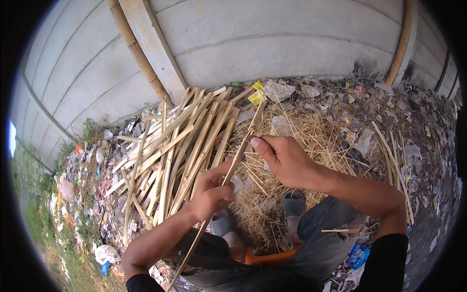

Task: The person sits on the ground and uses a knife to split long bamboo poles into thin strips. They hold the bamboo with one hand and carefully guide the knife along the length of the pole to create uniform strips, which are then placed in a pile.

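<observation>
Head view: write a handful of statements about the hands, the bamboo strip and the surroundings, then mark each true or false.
1. The left hand grips a long, thin tan bamboo strip. True.
2. The right hand rests empty on the knee. False: it is up at the strip, holding a small dark blade against it.
3. A heap of split pale bamboo slats lies on the person's left. True.
4. The ground is clean tile. False: it is covered with dry straw-like shavings and litter.
5. A grey concrete panel wall stands behind the heap. True.
</observation>
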### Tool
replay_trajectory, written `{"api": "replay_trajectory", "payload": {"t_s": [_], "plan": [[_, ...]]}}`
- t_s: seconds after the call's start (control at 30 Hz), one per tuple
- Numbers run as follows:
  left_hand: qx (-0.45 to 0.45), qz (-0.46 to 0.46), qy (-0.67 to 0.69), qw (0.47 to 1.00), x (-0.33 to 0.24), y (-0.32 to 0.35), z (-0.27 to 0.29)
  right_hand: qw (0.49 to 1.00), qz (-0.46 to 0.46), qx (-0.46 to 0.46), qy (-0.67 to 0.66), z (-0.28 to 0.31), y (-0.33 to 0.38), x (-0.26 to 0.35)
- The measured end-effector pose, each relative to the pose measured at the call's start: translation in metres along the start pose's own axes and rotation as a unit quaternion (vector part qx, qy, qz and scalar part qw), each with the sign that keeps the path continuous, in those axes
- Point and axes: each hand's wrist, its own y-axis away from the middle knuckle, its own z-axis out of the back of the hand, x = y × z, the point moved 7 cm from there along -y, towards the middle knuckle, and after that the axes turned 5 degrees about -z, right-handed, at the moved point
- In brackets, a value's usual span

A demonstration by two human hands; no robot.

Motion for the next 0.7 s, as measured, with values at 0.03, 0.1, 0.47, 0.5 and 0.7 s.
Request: {"api": "replay_trajectory", "payload": {"t_s": [0.03, 0.1, 0.47, 0.5, 0.7], "plan": [[-0.002, 0.010, -0.019, 1.000, -0.001, 0.000, 0.000, 1.000, 0.014, 0.012, -0.002, -0.006, 0.003, 0.004], [-0.005, -0.002, 0.002, 1.000, -0.003, 0.001, -0.003, 1.000, 0.005, 0.003, -0.017, 0.008, -0.005, 0.001], [-0.015, -0.008, 0.025, 1.000, -0.001, 0.002, -0.002, 0.999, -0.006, 0.024, -0.021, -0.006, -0.001, 0.006], [-0.012, -0.006, 0.015, 1.000, 0.000, 0.001, -0.001, 0.999, 0.014, 0.035, -0.025, -0.013, 0.004, 0.009], [-0.026, -0.017, -0.010, 0.999, 0.004, -0.002, 0.004, 0.997, 0.016, 0.073, -0.003, -0.024, 0.004, 0.015]]}}
